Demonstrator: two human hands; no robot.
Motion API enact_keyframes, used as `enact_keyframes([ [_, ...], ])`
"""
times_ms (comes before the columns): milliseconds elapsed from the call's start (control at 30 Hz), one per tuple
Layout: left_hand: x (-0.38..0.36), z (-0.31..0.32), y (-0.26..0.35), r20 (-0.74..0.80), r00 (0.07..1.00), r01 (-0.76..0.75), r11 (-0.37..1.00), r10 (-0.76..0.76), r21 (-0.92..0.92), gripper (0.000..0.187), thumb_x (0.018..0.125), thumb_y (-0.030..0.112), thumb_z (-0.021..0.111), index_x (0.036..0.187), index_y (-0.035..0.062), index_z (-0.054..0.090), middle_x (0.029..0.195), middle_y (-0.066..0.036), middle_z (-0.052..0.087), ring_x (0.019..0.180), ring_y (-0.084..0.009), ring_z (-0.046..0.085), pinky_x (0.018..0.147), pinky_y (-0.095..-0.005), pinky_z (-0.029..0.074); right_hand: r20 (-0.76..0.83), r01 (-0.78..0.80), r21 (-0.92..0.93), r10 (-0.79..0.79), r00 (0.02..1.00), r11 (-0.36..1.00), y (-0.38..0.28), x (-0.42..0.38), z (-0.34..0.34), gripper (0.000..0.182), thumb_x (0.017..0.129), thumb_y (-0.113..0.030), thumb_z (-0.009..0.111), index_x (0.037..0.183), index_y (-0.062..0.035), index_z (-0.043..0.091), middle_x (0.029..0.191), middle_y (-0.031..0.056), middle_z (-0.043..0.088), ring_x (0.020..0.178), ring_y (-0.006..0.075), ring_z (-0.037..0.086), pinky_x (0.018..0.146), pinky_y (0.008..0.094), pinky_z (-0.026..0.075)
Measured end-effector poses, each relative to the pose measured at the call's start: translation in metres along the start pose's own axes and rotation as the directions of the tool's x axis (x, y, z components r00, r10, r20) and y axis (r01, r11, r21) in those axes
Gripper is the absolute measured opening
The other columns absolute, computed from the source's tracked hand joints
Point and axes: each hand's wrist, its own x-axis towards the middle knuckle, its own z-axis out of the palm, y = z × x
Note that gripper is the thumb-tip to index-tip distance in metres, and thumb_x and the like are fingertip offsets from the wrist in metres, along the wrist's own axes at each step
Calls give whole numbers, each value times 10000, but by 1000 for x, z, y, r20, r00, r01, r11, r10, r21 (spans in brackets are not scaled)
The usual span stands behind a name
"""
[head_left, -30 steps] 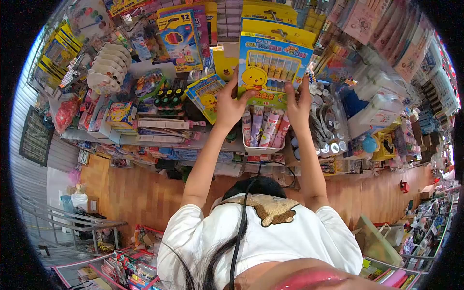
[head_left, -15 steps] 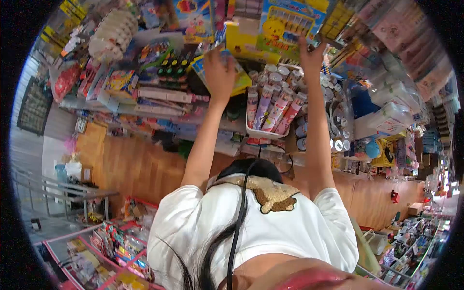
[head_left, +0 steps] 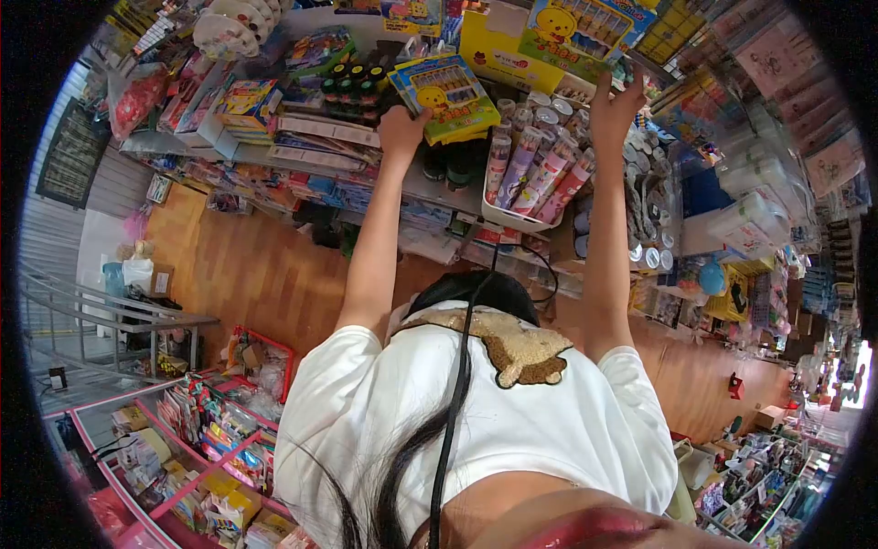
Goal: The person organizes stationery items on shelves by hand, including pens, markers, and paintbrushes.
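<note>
My left hand [head_left: 402, 133] is closed on the lower left corner of a flat yellow-and-blue box [head_left: 446, 99] printed with a chick; its thumb lies on top. More yellow edges show beneath that box. My right hand [head_left: 615, 112] is raised with its fingers apart, the fingertips right at the lower edge of a larger chick-printed package [head_left: 585, 35]. This package stands tilted against a yellow display carton [head_left: 501, 57]. Between my forearms, a white bin [head_left: 523, 218] holds several upright printed tubes [head_left: 551, 174].
Dark round-capped bottles [head_left: 352, 87] stand left of the flat box. White-lidded canisters [head_left: 647, 183] crowd the shelf beyond my right forearm. Wooden floor [head_left: 265, 274] lies below the shelf, and a metal railing [head_left: 119, 329] runs at the left. A black cable [head_left: 457, 393] hangs in front of me.
My left hand has slid from over the flat box to its lower left corner, uncovering the printed front. My right hand has shifted lower against the larger package. The view has tilted.
</note>
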Motion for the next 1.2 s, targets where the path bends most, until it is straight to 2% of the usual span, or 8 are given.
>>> enact_keyframes([
  [167,-2,-7,11,15,1000,4,998,-4,57,538,774,474,633,545,-3,534,446,-109,511,457,-243,568,424,-373,416,89,-55,212,36,995,976,-21,-29,-15,567,900,-277,496,1337,-22,243,1245,281,246,1024,384,468,805,450,435],
  [367,-4,9,16,-44,996,86,983,-79,165,443,824,386,602,667,-27,585,554,-136,554,538,-295,581,503,-412,481,182,79,220,-120,976,972,-12,-55,5,407,832,-156,546,1187,9,433,1056,224,505,936,347,538,784,428,448],
  [467,-15,3,29,-201,977,-9,955,72,298,406,829,355,601,754,-44,594,706,-187,575,678,-322,588,573,-417,496,364,196,89,-215,906,976,-11,-66,41,343,816,-190,532,1104,-6,509,942,235,596,887,408,560,755,467,451],
  [567,-11,4,31,-8,995,103,977,-104,184,372,797,334,623,832,-35,593,926,-206,530,907,-362,542,703,-422,495,558,259,-34,-196,806,965,-16,-62,83,448,833,-320,515,1133,11,484,892,255,607,864,396,583,760,456,460],
  [667,-18,2,44,1,1000,-17,965,17,262,402,776,315,649,906,-54,559,925,-221,526,930,-369,530,744,-412,479,546,397,-251,-210,811,883,-3,-72,134,503,824,-385,537,1105,31,498,858,267,605,823,395,593,763,448,455],
  [933,-21,0,61,-19,981,183,955,-193,-233,434,806,186,622,1099,-45,402,1028,-240,515,983,-388,519,807,-433,435,307,459,-229,-383,871,859,4,-88,137,597,812,-428,561,1182,24,438,927,296,557,904,447,524,794,490,419],
  [1033,-28,-17,75,25,976,192,803,-216,-564,393,832,134,595,1133,-5,384,1087,-198,523,1024,-316,527,827,-386,425,376,260,-91,-209,903,961,-17,-89,109,647,827,-374,566,1268,33,323,1192,352,418,1104,464,413,947,509,308],
  [1200,-79,-39,78,57,991,113,544,-119,-832,360,860,91,568,1153,15,373,1095,-133,523,1037,-203,509,844,-302,403,329,-81,129,35,944,988,-37,-121,51,631,858,-326,546,1310,28,285,1240,336,380,1172,466,358,959,483,321],
])
